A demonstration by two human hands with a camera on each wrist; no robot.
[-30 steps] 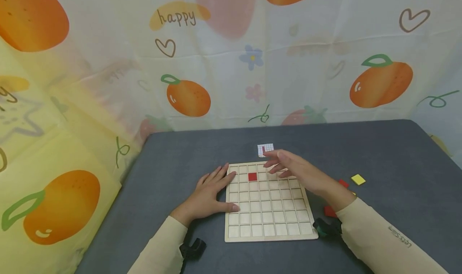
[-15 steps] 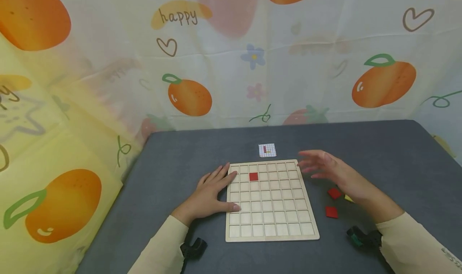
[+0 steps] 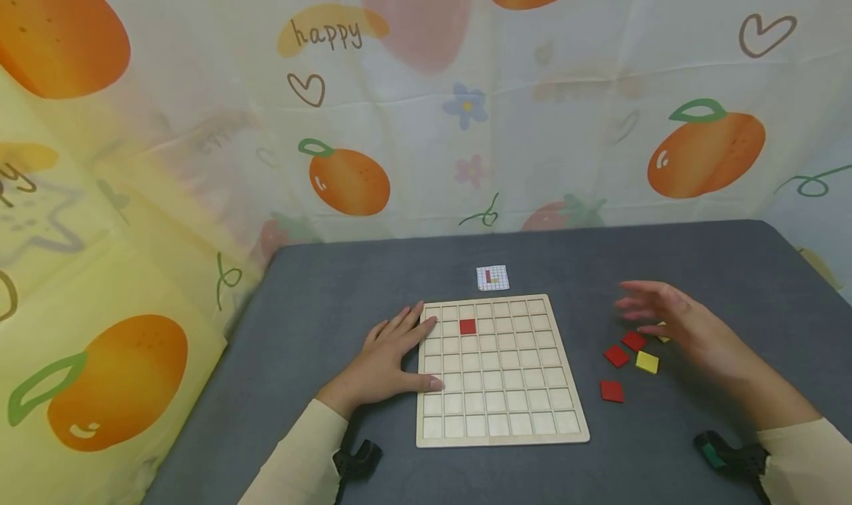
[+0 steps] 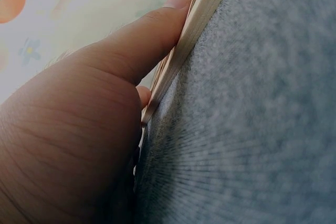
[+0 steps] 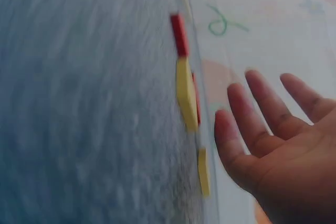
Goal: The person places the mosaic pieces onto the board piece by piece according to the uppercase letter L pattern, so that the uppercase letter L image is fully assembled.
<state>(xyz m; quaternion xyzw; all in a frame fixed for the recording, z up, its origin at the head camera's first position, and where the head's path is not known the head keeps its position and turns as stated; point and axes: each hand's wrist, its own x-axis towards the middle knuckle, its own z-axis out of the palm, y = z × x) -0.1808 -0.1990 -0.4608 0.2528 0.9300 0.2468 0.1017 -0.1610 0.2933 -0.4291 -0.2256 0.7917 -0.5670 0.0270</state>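
Note:
My left hand [image 3: 381, 361] rests on the left edge of a wooden grid board [image 3: 502, 438], fingers spread, its thumb lying over the rim. One red square tile [image 3: 467, 327] sits in a cell near the board's top left. To the right of the board my right hand [image 3: 692, 327] hovers with loose fingers and holds nothing. Close below it lie red tiles [image 3: 616, 356] and a yellow tile [image 3: 647, 362]; another yellow tile [image 3: 663, 332] is partly hidden behind the hand. The right wrist view shows the relaxed right hand [image 5: 283, 140] beside the tiles.
A small card [image 3: 492, 277] printed with a grid and coloured cells lies behind the board. The dark grey table [image 3: 373, 268] ends at a fruit-patterned cloth [image 3: 413, 157]. A third red tile [image 3: 612, 391] lies nearest the board's right side.
My right hand has moved right, from above the board to over the loose tiles, uncovering the card and the tiles. The left hand and the placed red tile have stayed put.

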